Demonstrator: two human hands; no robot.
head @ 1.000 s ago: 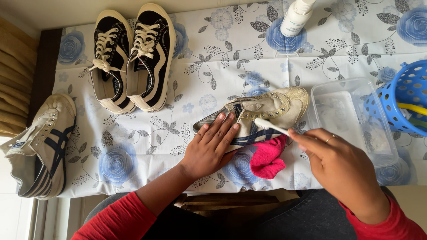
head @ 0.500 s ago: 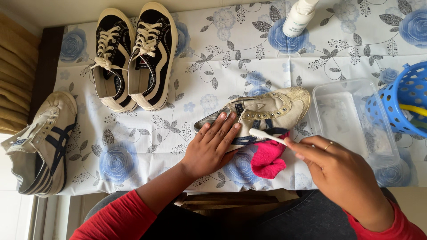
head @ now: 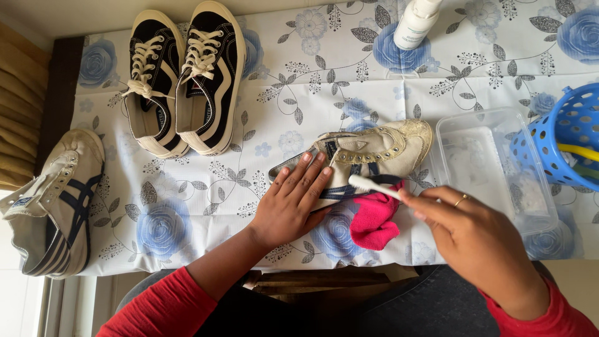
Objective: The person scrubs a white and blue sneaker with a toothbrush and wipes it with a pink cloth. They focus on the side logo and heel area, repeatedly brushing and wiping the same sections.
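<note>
A cream sneaker (head: pixel 368 153) with dark stripes lies on its side mid-table, partly on a pink cloth (head: pixel 374 221). It looks light and soft-sided, likely best steadied at the heel. The left hand (head: pixel 293 203) presses flat and open on it; the right hand (head: pixel 474 237) pinches a white toothbrush (head: pixel 373 186) against its side. A white bottle (head: pixel 415 24) stands at the far edge, beside a clear tub (head: pixel 493 125).

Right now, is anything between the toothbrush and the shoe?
No. The right hand holds the toothbrush, and its head lies straight against the side of the shoe. The left hand presses the shoe's heel end, off to the side. The pink cloth lies below.
</note>
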